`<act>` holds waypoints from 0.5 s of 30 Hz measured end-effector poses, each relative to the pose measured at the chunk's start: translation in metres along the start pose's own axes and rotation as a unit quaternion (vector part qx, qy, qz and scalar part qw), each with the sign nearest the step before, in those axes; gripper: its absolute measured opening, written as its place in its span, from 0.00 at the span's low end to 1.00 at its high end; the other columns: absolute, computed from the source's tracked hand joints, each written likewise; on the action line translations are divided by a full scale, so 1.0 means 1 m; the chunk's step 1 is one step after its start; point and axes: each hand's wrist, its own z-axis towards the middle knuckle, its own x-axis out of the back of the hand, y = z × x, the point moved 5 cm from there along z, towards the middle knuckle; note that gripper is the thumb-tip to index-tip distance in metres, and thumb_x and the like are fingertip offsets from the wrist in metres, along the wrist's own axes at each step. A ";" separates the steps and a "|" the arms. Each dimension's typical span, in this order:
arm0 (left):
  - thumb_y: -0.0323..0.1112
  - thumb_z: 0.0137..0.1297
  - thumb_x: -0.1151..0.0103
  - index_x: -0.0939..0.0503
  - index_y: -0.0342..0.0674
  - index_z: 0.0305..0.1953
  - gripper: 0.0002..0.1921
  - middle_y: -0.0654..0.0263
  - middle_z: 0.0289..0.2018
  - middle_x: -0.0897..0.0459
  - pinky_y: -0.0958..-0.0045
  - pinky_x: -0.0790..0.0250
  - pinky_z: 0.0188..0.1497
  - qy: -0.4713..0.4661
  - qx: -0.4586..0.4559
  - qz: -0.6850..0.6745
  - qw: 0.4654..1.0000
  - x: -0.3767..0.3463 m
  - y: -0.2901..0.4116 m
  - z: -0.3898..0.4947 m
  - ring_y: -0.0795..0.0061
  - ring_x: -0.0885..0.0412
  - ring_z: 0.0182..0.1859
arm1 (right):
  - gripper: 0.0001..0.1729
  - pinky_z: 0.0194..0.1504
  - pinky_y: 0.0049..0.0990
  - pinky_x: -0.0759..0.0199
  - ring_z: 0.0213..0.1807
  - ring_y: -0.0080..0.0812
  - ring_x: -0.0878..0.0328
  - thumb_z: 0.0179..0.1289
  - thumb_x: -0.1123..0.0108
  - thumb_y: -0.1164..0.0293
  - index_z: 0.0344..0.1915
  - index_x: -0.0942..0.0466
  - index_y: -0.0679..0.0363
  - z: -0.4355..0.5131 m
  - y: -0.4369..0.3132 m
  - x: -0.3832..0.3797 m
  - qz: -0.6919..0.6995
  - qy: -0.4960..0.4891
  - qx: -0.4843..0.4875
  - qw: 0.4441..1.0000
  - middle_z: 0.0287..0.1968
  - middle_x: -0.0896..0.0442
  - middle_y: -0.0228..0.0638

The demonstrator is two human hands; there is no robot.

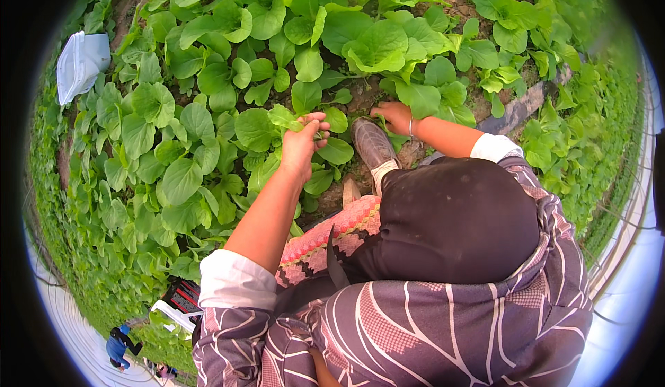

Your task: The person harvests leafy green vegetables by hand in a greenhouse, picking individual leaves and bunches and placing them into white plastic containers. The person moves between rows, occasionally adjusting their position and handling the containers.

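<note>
My left hand [306, 140] holds a small leafy green seedling [284, 117] between thumb and fingers, just above the leaves of the bed. To the right, my right hand [393, 117] reaches down to the soil beside the toe of a brown shoe [371, 140], its fingers partly hidden by a broad green leaf [420, 97]; whether it grips a stem cannot be told. Large leafy green plants [378, 46] stand beyond both hands.
White plastic containers [83, 66] sit among the plants at the far left. A dark strip [519, 109] edges the bed at right. A black and red box [182, 298] and a white frame [174, 314] are at lower left. Another person in blue [118, 346] is farther off.
</note>
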 end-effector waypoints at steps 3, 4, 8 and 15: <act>0.35 0.70 0.49 0.24 0.40 0.52 0.13 0.67 0.41 0.19 0.73 0.30 0.46 0.003 -0.001 -0.005 1.000 0.000 0.002 0.000 0.76 0.23 0.42 | 0.23 0.42 0.46 0.29 0.44 0.51 0.23 0.52 0.42 0.72 0.52 0.26 0.52 0.004 -0.006 0.003 -0.092 -0.104 -0.079 0.987 0.41 0.20 0.43; 0.35 0.70 0.49 0.24 0.40 0.52 0.13 0.67 0.41 0.19 0.73 0.30 0.46 -0.001 -0.001 -0.004 1.000 -0.003 0.004 0.000 0.76 0.23 0.42 | 0.24 0.42 0.46 0.28 0.45 0.50 0.22 0.53 0.42 0.71 0.53 0.26 0.52 0.003 -0.002 0.005 -0.082 -0.097 -0.099 0.987 0.42 0.19 0.43; 0.35 0.70 0.48 0.24 0.40 0.52 0.13 0.67 0.41 0.19 0.72 0.30 0.46 -0.004 -0.001 -0.004 1.000 -0.005 0.005 -0.001 0.76 0.23 0.42 | 0.22 0.46 0.44 0.27 0.47 0.49 0.21 0.57 0.42 0.62 0.52 0.25 0.55 -0.003 0.013 0.010 -0.011 -0.036 -0.216 0.976 0.44 0.18 0.45; 0.35 0.69 0.48 0.24 0.40 0.52 0.13 0.67 0.41 0.19 0.72 0.30 0.46 0.001 0.002 -0.001 1.000 -0.003 0.003 0.003 0.76 0.22 0.42 | 0.26 0.48 0.42 0.28 0.47 0.50 0.21 0.56 0.41 0.55 0.53 0.25 0.55 -0.015 0.020 0.021 0.075 -0.008 -0.226 0.971 0.45 0.18 0.46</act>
